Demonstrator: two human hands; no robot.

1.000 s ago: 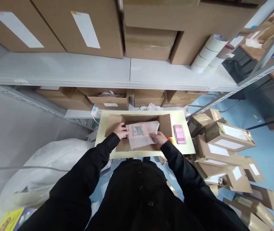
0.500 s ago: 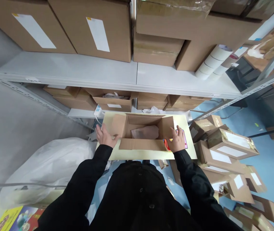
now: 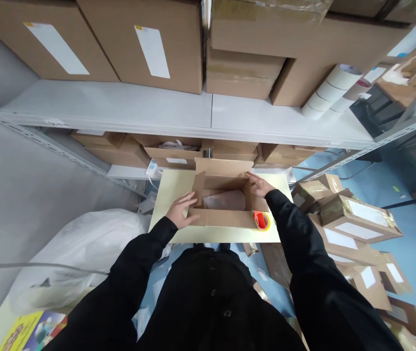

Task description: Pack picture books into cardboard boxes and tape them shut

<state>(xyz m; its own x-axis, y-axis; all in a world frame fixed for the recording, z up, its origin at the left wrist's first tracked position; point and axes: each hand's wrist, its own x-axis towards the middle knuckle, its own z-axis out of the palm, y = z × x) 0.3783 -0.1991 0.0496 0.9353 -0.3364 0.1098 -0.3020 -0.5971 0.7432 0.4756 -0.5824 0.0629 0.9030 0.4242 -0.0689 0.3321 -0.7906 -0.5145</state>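
Half a second ago both hands hovered wide of the carton; now they are drawn in against it. The left hand (image 3: 181, 210) is at the carton's 8 o'clock, thumb and fingers spread, fingertips by the left wall. The right hand (image 3: 260, 185) has swung up from about 4 o'clock to 2 o'clock, its fingers stretched out at the corner of the far flap (image 3: 226, 167); whether it pinches the cardboard I cannot tell. That flap, lying low before, now stands up at 12 o'clock. The wrapped packet (image 3: 226, 200), in both hands a second ago, lies flat on the floor of the carton (image 3: 222, 218), as it did in the last view.

The near flap folds outward toward 6 o'clock, leaving a bare strip of the table (image 3: 173, 183) before its front edge. More bare tabletop opens at 9 to 10 o'clock. At 4 o'clock the roll of tape (image 3: 261, 221) sits just beside the carton, crowding that corner. Beyond the far flap the grey shelf (image 3: 149, 102) runs across 12 o'clock, its edge close over the flap. Past the table, stacked boxes (image 3: 357, 219) fill 3 to 4 o'clock, and a white plastic bag (image 3: 87, 239) bulges at 8 o'clock
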